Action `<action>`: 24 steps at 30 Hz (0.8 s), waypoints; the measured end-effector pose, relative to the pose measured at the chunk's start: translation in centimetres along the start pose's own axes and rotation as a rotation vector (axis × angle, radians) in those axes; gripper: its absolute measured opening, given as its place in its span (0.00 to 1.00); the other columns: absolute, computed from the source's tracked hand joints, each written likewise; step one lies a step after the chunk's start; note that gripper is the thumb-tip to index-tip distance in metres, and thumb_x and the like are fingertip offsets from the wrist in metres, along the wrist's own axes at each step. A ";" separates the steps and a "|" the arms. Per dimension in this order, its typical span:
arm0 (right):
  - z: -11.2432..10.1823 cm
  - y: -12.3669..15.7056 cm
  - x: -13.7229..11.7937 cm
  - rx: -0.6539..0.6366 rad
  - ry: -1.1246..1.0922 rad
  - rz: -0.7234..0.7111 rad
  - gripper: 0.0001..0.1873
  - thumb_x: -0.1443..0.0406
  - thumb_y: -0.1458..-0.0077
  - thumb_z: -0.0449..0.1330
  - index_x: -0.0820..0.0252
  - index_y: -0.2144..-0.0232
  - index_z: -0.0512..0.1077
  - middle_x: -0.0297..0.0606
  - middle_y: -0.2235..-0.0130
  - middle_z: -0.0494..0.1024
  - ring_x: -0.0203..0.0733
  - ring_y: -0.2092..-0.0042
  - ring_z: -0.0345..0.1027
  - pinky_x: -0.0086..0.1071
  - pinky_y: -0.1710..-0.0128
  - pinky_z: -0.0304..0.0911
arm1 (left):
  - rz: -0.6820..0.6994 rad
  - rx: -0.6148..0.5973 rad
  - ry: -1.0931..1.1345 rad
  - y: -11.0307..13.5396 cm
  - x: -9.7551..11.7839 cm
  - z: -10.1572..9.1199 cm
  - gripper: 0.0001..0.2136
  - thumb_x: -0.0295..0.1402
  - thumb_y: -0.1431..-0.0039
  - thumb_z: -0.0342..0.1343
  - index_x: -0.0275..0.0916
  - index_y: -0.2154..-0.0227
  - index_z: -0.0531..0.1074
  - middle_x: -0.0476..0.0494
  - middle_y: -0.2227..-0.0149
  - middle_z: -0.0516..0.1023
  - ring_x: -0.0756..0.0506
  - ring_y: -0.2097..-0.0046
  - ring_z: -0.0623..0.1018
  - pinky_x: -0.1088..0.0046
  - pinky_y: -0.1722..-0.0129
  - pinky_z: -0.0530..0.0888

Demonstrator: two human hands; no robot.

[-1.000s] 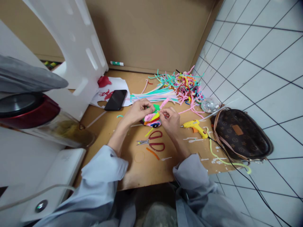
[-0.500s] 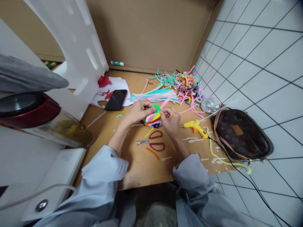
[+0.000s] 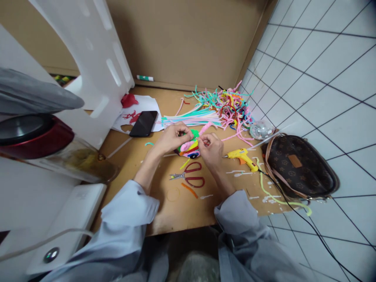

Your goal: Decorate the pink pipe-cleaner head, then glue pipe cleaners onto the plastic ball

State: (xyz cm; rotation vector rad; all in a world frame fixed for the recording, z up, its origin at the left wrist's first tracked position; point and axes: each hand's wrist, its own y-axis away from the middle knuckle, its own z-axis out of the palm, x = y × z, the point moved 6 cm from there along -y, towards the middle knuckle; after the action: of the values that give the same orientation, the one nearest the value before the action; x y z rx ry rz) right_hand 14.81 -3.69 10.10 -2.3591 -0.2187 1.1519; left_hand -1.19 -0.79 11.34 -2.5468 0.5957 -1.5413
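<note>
Left hand [image 3: 174,138] and right hand [image 3: 211,149] pinching a fuzzy craft [image 3: 191,146] between closed fingers, scissors [image 3: 183,176] lying toward the bench's [image 3: 182,215] near edge, monogrammed bag [image 3: 299,168] resting at its right edge

No wording legible with certainty. Bag [image 3: 308,168], right edge of surface [image 3: 176,215]: repeating tan flower-and-monogram print, Louis Vuitton-like; letters too small to confirm. Tan patch [image 3: 294,161] on it: nothing readable. Glue gun [image 3: 242,156], toward right edge: small marking on yellow body, unreadable. Tube [image 3: 145,78], beyond far edge: green label, print too small. White box [image 3: 66,219], off left edge: lit round display [image 3: 51,255], characters blurred.
</note>
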 end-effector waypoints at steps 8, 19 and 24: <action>0.2 0.1 0.0 -0.018 -0.033 -0.005 0.07 0.67 0.46 0.58 0.57 0.75 0.72 0.34 0.71 0.73 0.38 0.69 0.68 0.32 0.65 0.64 | 0.002 -0.003 0.008 0.0 0.0 -0.1 0.10 0.39 0.49 0.59 0.37 0.75 0.76 0.46 0.69 0.73 0.48 0.67 0.69 0.71 0.67 0.65; -0.2 -0.3 0.6 -0.093 -0.109 0.052 0.10 0.70 0.51 0.61 0.60 0.65 0.78 0.38 0.66 0.78 0.40 0.67 0.71 0.34 0.64 0.69 | -0.026 0.007 0.016 -0.1 -0.7 -0.4 0.12 0.41 0.48 0.58 0.36 0.73 0.77 0.45 0.68 0.75 0.47 0.66 0.71 0.70 0.64 0.67; -0.4 -0.1 0.2 -0.066 -0.062 0.034 0.04 0.68 0.48 0.60 0.59 0.72 0.76 0.36 0.70 0.76 0.38 0.70 0.68 0.33 0.65 0.66 | -0.020 0.007 0.006 -0.1 -0.5 -0.3 0.12 0.41 0.48 0.57 0.36 0.73 0.77 0.45 0.68 0.74 0.48 0.67 0.70 0.71 0.66 0.65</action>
State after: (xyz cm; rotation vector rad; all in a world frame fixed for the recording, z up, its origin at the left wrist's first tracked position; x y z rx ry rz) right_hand 15.29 -3.66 10.26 -2.3946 -0.2427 1.2531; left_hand -1.60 -0.47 11.12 -2.5512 0.5666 -1.5549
